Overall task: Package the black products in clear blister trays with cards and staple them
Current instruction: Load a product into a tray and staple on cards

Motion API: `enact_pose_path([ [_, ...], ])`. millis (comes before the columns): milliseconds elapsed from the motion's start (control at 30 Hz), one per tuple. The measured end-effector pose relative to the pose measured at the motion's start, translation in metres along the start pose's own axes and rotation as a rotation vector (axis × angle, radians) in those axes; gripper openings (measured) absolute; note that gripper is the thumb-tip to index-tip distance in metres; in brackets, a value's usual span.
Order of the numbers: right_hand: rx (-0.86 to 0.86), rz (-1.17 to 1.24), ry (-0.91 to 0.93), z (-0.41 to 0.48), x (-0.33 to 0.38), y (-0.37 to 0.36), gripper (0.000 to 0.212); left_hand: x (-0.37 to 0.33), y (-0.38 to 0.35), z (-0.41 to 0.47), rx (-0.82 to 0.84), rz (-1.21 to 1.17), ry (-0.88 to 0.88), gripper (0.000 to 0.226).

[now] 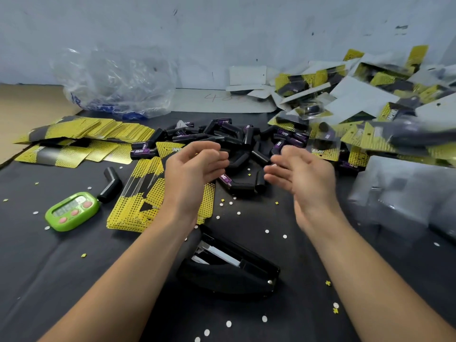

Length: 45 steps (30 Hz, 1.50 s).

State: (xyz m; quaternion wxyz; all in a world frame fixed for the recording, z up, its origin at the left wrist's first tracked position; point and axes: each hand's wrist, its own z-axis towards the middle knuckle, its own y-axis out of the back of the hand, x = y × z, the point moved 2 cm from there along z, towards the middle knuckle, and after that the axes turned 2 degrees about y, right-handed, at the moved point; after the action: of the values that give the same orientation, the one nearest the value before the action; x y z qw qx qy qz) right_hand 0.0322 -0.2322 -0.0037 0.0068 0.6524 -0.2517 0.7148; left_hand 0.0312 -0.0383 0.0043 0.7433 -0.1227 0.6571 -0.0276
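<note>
Between my left hand [195,166] and right hand [301,171] I see a gap running straight ahead, which ends at the pile of black products [234,139]. The stapler [229,270] lies between my forearms, in the way of any low path there. On the left, the card stack [138,193], a lone black product [111,183] and the green timer [71,211] crowd the bench [61,280]. Nearer me on that side there is bare dark surface. On the right, the clear blister trays [407,193] and the heap of finished packs [370,99] wall the side off.

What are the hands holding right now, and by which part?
Nothing. The left hand and right hand hover empty, fingers relaxed, above the pile of black products.
</note>
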Motion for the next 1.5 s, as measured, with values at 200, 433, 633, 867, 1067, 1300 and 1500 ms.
enact_pose_path([
  [200, 0.239, -0.991, 0.376, -0.003, -0.015, -0.005, 0.043, -0.001, 0.01, 0.001, -0.267, 0.843, -0.24, 0.027],
  [433, 0.515, -1.289, 0.393, -0.009, -0.031, -0.01, 0.035, 0.014, 0.016, 0.01, -0.158, 1.555, -0.114, 0.068],
  [633, 0.379, -1.226, 0.401, -0.004, -0.031, -0.006, 0.037, 0.003, 0.022, 0.013, -0.296, 1.59, -0.113, 0.089],
  [867, 0.412, -1.274, 0.378, -0.004, -0.032, -0.006, 0.037, -0.009, 0.022, 0.008, -0.327, 1.291, -0.078, 0.087],
  [1067, 0.392, -1.299, 0.406, -0.007, -0.031, -0.007, 0.029, -0.013, 0.018, -0.003, -0.487, 1.029, -0.369, 0.036],
  [1300, 0.11, -1.277, 0.53, -0.014, 0.001, -0.005, 0.025, -0.004, 0.011, 0.0, -0.294, 1.001, -0.262, 0.053],
  [1500, -0.012, -1.726, 0.358, -0.016, 0.02, 0.014, 0.026, 0.0, 0.013, 0.001, -0.35, 1.428, -0.33, 0.091],
])
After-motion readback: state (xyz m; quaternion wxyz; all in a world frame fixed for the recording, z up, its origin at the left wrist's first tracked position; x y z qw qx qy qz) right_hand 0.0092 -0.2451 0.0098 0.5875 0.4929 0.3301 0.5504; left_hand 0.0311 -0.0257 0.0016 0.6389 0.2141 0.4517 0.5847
